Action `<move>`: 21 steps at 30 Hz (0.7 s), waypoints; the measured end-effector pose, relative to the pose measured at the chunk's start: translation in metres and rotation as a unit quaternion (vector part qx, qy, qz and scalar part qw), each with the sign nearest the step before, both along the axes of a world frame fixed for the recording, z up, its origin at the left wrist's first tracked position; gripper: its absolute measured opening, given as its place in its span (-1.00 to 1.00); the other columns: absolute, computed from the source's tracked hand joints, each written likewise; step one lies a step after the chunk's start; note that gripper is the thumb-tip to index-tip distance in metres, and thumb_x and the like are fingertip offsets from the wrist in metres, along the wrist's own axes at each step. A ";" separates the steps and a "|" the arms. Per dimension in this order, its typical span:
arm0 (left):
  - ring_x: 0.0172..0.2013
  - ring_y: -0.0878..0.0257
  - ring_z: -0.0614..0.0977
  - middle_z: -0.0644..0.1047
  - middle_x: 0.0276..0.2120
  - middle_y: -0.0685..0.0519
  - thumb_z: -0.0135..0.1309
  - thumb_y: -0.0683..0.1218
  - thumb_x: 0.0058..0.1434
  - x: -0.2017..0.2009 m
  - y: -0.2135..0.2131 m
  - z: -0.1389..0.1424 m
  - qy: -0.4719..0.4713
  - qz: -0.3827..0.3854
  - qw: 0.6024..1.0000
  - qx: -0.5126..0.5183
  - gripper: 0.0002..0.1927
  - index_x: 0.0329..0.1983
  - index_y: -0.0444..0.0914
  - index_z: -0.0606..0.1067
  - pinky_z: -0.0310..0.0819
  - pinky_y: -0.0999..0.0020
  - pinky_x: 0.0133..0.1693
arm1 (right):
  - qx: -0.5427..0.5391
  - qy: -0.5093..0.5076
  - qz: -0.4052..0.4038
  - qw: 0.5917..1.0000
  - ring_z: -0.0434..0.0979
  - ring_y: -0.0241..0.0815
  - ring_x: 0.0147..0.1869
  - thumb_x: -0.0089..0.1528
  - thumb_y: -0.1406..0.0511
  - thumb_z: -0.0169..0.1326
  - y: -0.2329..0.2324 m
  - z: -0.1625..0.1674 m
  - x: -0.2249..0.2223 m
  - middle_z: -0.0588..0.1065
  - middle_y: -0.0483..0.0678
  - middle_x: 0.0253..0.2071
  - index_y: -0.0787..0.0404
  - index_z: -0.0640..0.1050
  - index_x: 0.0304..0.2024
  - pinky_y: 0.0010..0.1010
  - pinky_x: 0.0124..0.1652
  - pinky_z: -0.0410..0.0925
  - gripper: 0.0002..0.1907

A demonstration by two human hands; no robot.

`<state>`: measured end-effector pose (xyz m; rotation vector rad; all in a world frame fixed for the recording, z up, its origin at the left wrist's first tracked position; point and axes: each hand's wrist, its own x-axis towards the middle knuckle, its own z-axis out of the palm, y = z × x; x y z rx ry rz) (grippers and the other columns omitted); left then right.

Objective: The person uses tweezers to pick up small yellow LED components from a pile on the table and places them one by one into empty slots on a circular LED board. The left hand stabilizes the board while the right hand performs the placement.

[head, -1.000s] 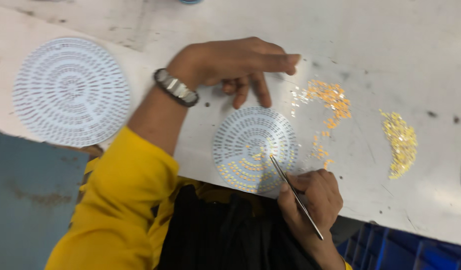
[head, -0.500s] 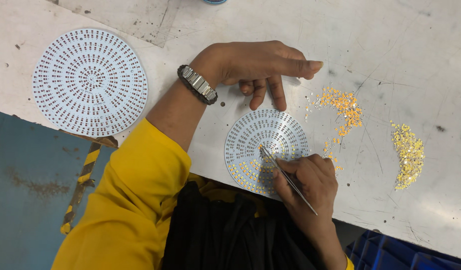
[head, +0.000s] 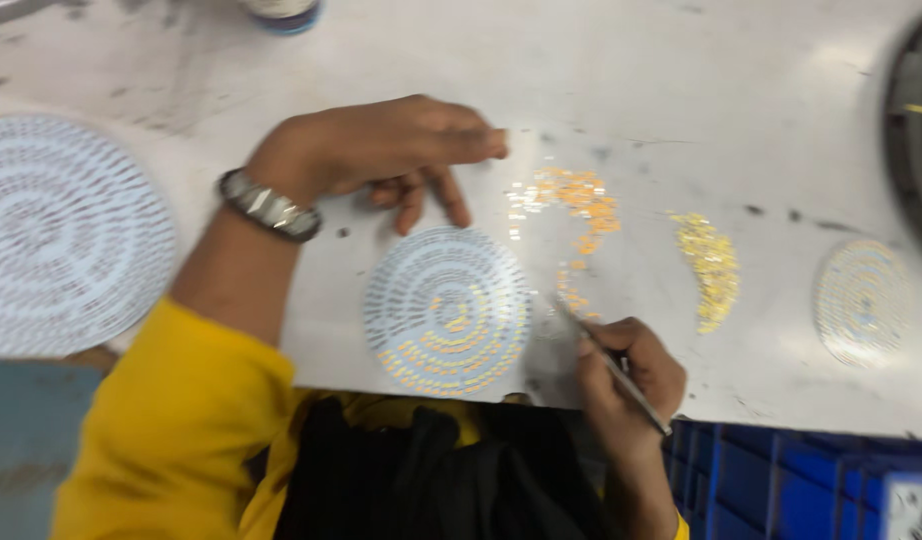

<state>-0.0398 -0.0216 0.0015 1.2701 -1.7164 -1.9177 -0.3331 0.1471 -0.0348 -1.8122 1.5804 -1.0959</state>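
A round white board (head: 447, 310) with rings of small pads lies at the near table edge; yellow chips fill its lower rings and part of the centre. My left hand (head: 381, 152), with a metal wristwatch, rests on the table just above the board, fingertips touching its top rim. My right hand (head: 626, 375) grips thin metal tweezers (head: 609, 362), whose tip points at loose orange chips (head: 579, 205) to the right of the board. A second pile of yellow chips (head: 711, 265) lies further right.
A larger round white board (head: 61, 235) lies at the left. A smaller round board (head: 861, 300) sits at the right. A dark round object (head: 916, 130) is at the right edge, a jar base (head: 281, 12) at the top. Blue crates (head: 801, 480) stand below the table.
The view has shifted right and blurred. My right hand has moved the tweezers off the board's middle to the loose chips at its right. My left hand stays above the board.
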 end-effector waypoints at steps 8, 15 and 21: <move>-0.79 0.34 0.51 0.72 -0.34 -0.22 -0.14 0.48 -0.01 -0.002 -0.001 0.003 -0.013 -0.004 1.000 0.001 -0.09 0.23 -0.21 0.41 0.15 0.54 -0.76 | 0.060 -0.034 -0.065 0.995 0.27 -0.55 -0.46 0.21 0.44 0.15 -0.003 -0.010 -0.041 0.42 -0.23 -0.52 0.37 0.58 -0.27 -0.68 -0.44 0.13 -0.93; -0.81 0.35 0.51 0.71 -0.38 -0.23 -0.09 0.52 -0.06 -0.002 -0.003 -0.003 0.006 -0.007 1.000 -0.001 -0.03 0.28 -0.16 0.41 0.14 0.58 -0.78 | 0.047 0.073 -0.039 0.995 0.38 -0.49 -0.52 0.14 0.39 0.25 -0.010 0.006 -0.022 0.52 -0.14 -0.52 0.34 0.62 -0.30 -0.63 -0.47 0.24 -0.87; -0.81 0.36 0.53 0.71 -0.38 -0.24 -0.08 0.51 -0.04 -0.002 -0.003 -0.003 0.015 -0.008 1.000 -0.009 -0.05 0.26 -0.17 0.42 0.15 0.60 -0.79 | 0.024 0.087 -0.013 0.996 0.40 -0.45 -0.52 0.15 0.39 0.25 -0.012 0.009 -0.020 0.53 -0.11 -0.49 0.33 0.61 -0.28 -0.62 -0.47 0.24 -0.87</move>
